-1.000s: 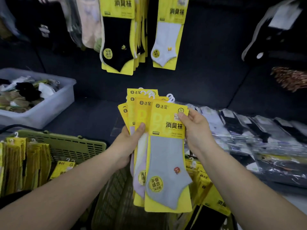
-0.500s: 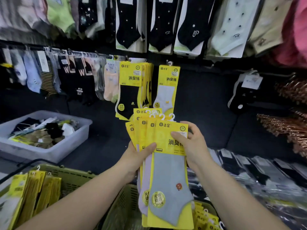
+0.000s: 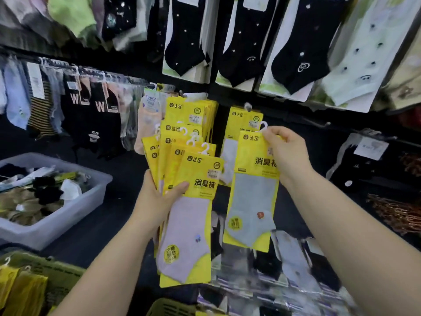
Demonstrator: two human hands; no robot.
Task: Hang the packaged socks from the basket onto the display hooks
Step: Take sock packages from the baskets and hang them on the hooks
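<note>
Before the dark display wall, the left hand (image 3: 157,199) grips a fan of yellow sock packs (image 3: 193,176), thumb clamped across the front pack, the other fingers hidden behind. A narrow dark gap parts the fan's right edge from a single grey-sock pack (image 3: 252,201). The right hand (image 3: 284,153) pinches that pack at its top right corner, fingers bent together. Its white hanger (image 3: 263,126) lies over a hung white-sock pack (image 3: 243,119), which it partly covers. A thick hung stack (image 3: 186,110) sits just behind the fan's top. Bare dark panel lies right of the right hand. The basket (image 3: 54,274) rim shows lower left, near a bin (image 3: 57,226) of loose socks.
</note>
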